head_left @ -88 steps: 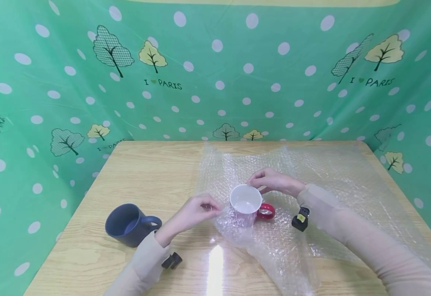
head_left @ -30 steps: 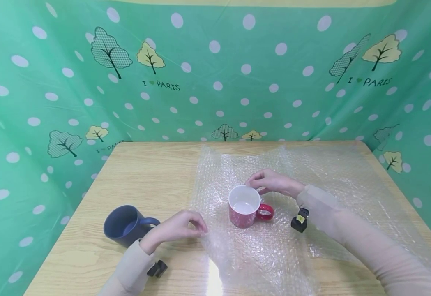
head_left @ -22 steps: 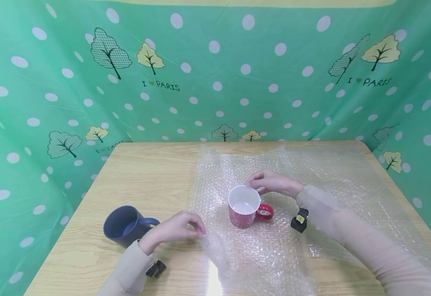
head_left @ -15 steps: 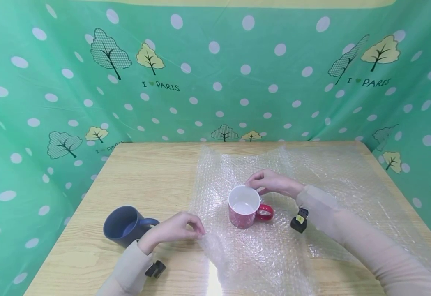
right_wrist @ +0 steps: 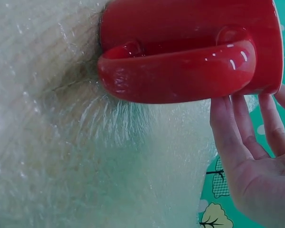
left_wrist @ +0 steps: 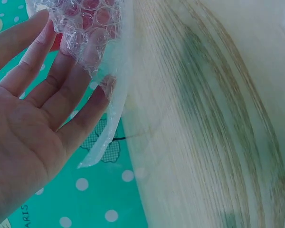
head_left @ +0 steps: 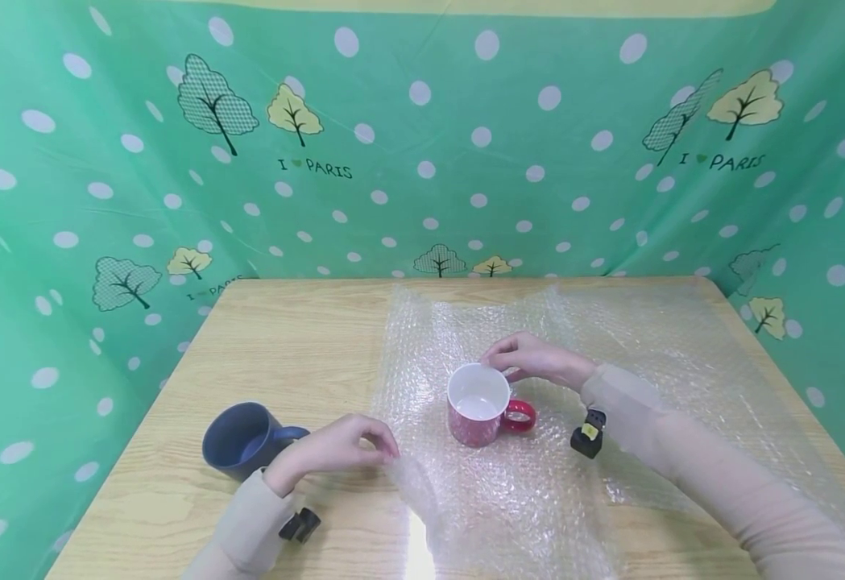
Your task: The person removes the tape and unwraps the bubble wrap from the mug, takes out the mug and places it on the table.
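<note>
A red mug [head_left: 474,431] with a white inside stands upright on a sheet of bubble wrap [head_left: 523,499], its handle to the right. My right hand [head_left: 534,356] holds the mug at the back of its rim; in the right wrist view several fingers [right_wrist: 228,128] lie against the red side. To the left of the mug, my left hand [head_left: 350,443] pinches the near left edge of the bubble wrap. That edge [left_wrist: 92,42] is lifted and folds over the fingertips in the left wrist view.
A dark blue mug [head_left: 241,443] stands at the left of the wooden table [head_left: 299,330], its handle close behind my left wrist. More bubble wrap [head_left: 683,370] spreads to the right side. A green dotted cloth [head_left: 393,145] hangs behind the table.
My left hand has drawn the bubble wrap edge left and nearer, off the front of the red mug it covered earlier. The right hand and mug have stayed almost still.
</note>
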A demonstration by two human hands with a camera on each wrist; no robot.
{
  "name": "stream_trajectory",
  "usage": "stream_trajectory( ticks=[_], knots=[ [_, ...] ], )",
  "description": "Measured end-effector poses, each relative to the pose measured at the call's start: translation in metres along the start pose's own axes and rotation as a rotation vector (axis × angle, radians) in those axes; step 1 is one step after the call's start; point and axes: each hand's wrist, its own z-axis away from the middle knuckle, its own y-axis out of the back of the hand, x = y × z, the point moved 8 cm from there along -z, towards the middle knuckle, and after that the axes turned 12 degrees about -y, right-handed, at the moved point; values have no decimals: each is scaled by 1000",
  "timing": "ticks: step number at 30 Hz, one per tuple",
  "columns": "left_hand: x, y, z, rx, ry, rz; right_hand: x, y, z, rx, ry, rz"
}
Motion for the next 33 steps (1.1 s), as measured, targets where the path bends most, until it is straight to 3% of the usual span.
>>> stream_trajectory(
  ticks=[6, 17, 22, 33],
  knots=[
    [3, 6, 0, 9, -2, -41, -1, -3, 6, 0, 50, 7],
    [30, 32, -18, 99, -35, -92, -6, -3, 28, 136, 125, 84],
    [41, 40, -29, 100, -29, -126, -9, -1, 41, 198, 162, 127],
    [63, 53, -54, 80, -45, -161, -6, 0, 67, 241, 238, 173]
  ],
)
